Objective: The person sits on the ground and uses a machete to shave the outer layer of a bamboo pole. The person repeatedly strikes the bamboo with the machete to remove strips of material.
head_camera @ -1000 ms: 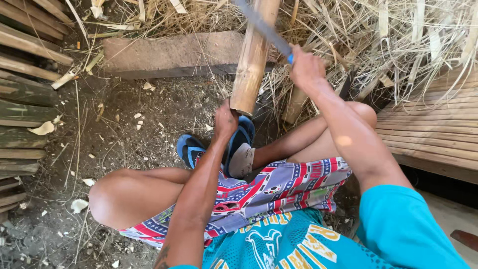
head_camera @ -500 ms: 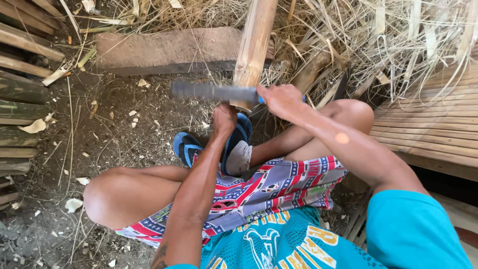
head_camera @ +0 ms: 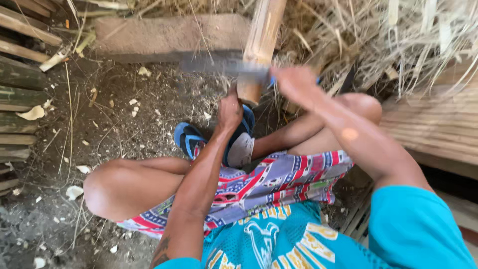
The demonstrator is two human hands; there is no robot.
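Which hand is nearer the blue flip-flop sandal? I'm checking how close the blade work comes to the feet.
Left. The left hand grips the base of the thick tan bamboo pole right above the blue flip-flop sandal. The right hand, swinging the blurred knife, is higher and farther off.

Stone slab (head_camera: pixel 169 36) lying at top beside dry straw (head_camera: pixel 398 40). Wooden slats (head_camera: pixel 20 94) stacked left. Pale chips (head_camera: pixel 34 113), perhaps wood, scattered over dirt ground (head_camera: pixel 124 114). Blue sandals (head_camera: pixel 188 139) centre.
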